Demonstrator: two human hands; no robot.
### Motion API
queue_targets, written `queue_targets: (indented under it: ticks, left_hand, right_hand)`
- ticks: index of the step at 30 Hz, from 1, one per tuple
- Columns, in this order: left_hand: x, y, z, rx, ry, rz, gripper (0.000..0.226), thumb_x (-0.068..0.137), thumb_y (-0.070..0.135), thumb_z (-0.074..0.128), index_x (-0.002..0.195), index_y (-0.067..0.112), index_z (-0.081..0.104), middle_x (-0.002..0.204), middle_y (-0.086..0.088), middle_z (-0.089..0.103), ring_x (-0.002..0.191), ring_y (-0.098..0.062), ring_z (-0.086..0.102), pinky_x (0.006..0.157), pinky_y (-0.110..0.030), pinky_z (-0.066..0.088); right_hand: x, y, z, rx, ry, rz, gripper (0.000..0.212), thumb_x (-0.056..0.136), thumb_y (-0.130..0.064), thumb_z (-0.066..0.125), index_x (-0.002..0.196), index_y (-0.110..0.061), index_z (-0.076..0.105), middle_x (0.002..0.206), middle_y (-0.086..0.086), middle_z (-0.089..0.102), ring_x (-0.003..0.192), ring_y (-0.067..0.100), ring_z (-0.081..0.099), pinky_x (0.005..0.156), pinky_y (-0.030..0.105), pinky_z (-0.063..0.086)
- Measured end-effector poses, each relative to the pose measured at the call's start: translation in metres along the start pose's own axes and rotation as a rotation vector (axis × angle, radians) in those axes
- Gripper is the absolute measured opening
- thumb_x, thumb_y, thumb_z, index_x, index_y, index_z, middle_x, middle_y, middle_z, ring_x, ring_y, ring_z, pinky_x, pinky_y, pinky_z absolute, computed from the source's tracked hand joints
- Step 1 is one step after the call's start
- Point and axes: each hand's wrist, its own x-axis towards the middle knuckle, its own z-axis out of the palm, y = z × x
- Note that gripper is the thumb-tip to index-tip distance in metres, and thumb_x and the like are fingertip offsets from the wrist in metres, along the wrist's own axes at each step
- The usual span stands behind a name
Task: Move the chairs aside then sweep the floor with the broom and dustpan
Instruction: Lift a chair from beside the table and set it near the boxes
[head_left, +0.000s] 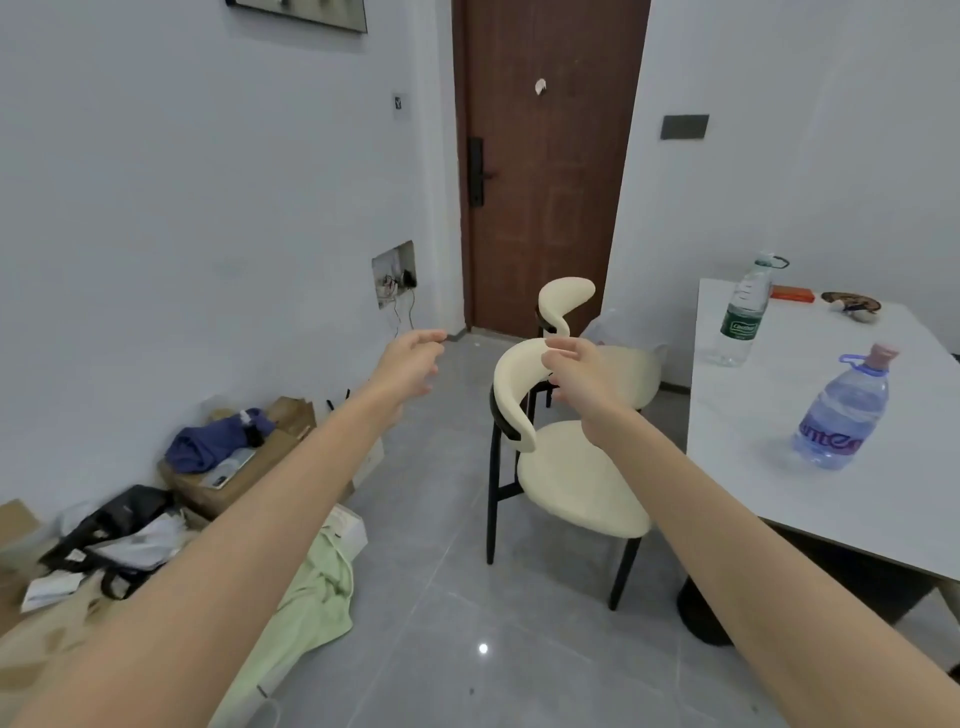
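Note:
Two cream chairs with black legs stand beside the white table. The near chair (576, 475) faces right, its curved backrest toward me. Behind it, by the door, stands the far chair (566, 299). My right hand (574, 371) is stretched out at the top end of the near chair's backrest, fingers loosely curled, close to it or just touching; a firm grip is not visible. To the left, my left hand (410, 364) hovers in the air with relaxed fingers and holds nothing. No broom or dustpan is in view.
The white table (779, 467) on the right carries two water bottles (841, 415) and small items. Cardboard boxes, bags and clothes (218, 452) are piled along the left wall, with a green cloth (311, 587) on the grey tile floor. A brown door (545, 166) is ahead.

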Motion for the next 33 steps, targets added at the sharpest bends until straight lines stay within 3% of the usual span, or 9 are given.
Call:
queue_targets:
  ticks: [3,7,9,12,15,19,24,31,33]
  left_hand:
    - [0.080,-0.007,0.011,0.003,-0.023,-0.053,0.032,0.097,0.017,0.042,0.126,0.020,0.056,0.120,0.000,0.052,0.102,-0.018,0.052,0.098,-0.037,0.046]
    - [0.186,-0.017,0.029,0.029,-0.045,-0.124,0.031,0.095,0.018,0.046,0.124,0.022,0.057,0.119,0.000,0.055,0.099,-0.017,0.055,0.089,-0.032,0.046]
    - [0.234,-0.026,0.038,0.048,-0.056,-0.162,0.031,0.095,0.017,0.046,0.124,0.021,0.058,0.116,0.002,0.054,0.099,-0.017,0.055,0.086,-0.031,0.045]
    - [0.292,-0.040,0.052,0.072,-0.085,-0.206,0.034,0.096,0.017,0.045,0.127,0.019,0.056,0.117,0.002,0.052,0.101,-0.018,0.054,0.087,-0.032,0.043]
    - [0.352,-0.061,0.070,0.116,-0.118,-0.241,0.035,0.096,0.019,0.044,0.130,0.019,0.055,0.117,0.001,0.051,0.099,-0.018,0.051,0.084,-0.030,0.041]
    - [0.439,-0.096,0.102,0.189,-0.221,-0.294,0.038,0.096,0.020,0.045,0.134,0.019,0.050,0.113,-0.001,0.048,0.103,-0.020,0.046,0.081,-0.029,0.039]
    - [0.555,-0.141,0.152,0.319,-0.402,-0.356,0.049,0.095,0.024,0.047,0.143,0.022,0.039,0.148,0.000,0.039,0.133,-0.023,0.039,0.103,-0.038,0.036]
    - [0.677,-0.187,0.215,0.444,-0.739,-0.513,0.062,0.093,0.032,0.052,0.148,0.031,0.023,0.156,-0.001,0.025,0.140,-0.031,0.027,0.112,-0.044,0.032]
    - [0.698,-0.198,0.228,0.466,-0.805,-0.548,0.064,0.092,0.032,0.055,0.148,0.033,0.022,0.155,-0.002,0.027,0.139,-0.034,0.029,0.109,-0.045,0.035]
  right_hand:
    - [0.080,0.022,0.017,-0.022,-0.025,0.044,0.036,0.094,-0.014,0.046,0.130,-0.017,0.050,0.125,0.003,0.054,0.105,0.018,0.054,0.097,0.036,0.046]
    - [0.187,0.041,0.038,-0.063,-0.031,0.108,0.037,0.094,-0.013,0.047,0.131,-0.016,0.050,0.125,0.003,0.053,0.074,0.004,0.049,0.074,0.028,0.043]
    - [0.234,0.052,0.048,-0.099,-0.049,0.135,0.038,0.093,-0.014,0.049,0.131,-0.015,0.048,0.130,0.005,0.051,0.083,0.009,0.052,0.080,0.031,0.043]
    - [0.287,0.071,0.061,-0.169,-0.078,0.201,0.042,0.092,-0.017,0.051,0.134,-0.016,0.046,0.136,0.007,0.049,0.113,0.021,0.051,0.088,0.032,0.042]
    - [0.335,0.098,0.076,-0.265,-0.123,0.254,0.046,0.091,-0.020,0.051,0.136,-0.017,0.043,0.137,0.007,0.047,0.126,0.023,0.046,0.094,0.032,0.039]
    - [0.401,0.139,0.099,-0.406,-0.184,0.332,0.055,0.088,-0.021,0.053,0.140,-0.015,0.038,0.141,0.009,0.043,0.132,0.028,0.040,0.105,0.037,0.039]
    - [0.487,0.194,0.130,-0.603,-0.265,0.433,0.067,0.089,-0.025,0.055,0.147,-0.008,0.026,0.147,0.015,0.035,0.136,0.034,0.034,0.113,0.040,0.031]
    - [0.559,0.258,0.170,-0.630,-0.374,0.616,0.071,0.089,-0.025,0.058,0.145,-0.005,0.019,0.146,0.017,0.031,0.135,0.036,0.032,0.109,0.039,0.032]
    - [0.567,0.270,0.178,-0.638,-0.379,0.657,0.084,0.089,-0.024,0.058,0.150,-0.006,0.004,0.149,0.016,0.024,0.137,0.036,0.030,0.110,0.041,0.034]
